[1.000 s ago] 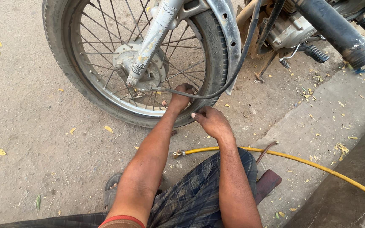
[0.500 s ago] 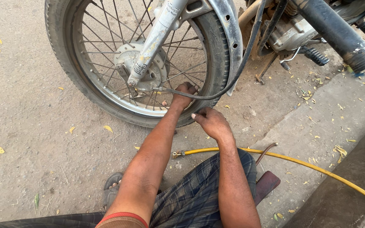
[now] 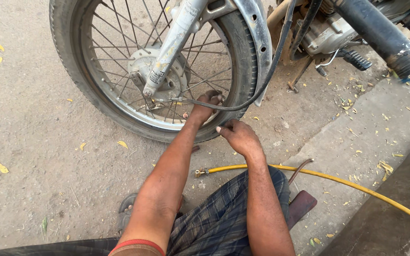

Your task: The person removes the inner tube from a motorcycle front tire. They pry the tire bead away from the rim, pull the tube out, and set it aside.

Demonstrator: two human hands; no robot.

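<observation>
Hands first: my left hand (image 3: 206, 105) reaches through to the lower rim of the wheel (image 3: 157, 71), fingers curled among the spokes (image 3: 119, 57) at the inner edge of the tyre (image 3: 69, 61). Whether those fingers pinch anything I cannot tell; they are bunched and half hidden by the rim. My right hand (image 3: 238, 136) sits just beside it, outside the tyre, fingers bent inward toward the tread at the bottom of the wheel, thumb and fingertips close together. It looks clenched, but what it grips, if anything, is too small to make out.

The wheel stands upright on the ground (image 3: 29, 156), held in a silver fork (image 3: 176, 42) with a grey mudguard (image 3: 257, 42) curving over the tyre. A drum hub (image 3: 150, 71) sits at the centre. A black cable (image 3: 262, 85) loops down from above and passes just over my left hand.

A yellow hose (image 3: 338, 179) lies on the ground below my right forearm, its metal end (image 3: 201, 172) pointing left, between my two arms. It runs off to the lower right, along a concrete strip (image 3: 371, 137).

Behind the wheel I see the engine (image 3: 333, 28) and a dark exhaust pipe (image 3: 380, 33). My checked trousers (image 3: 224, 223) fill the bottom of the view, with a sandal (image 3: 126, 208) beside them. Yellow leaves (image 3: 122, 144) lie scattered about.
</observation>
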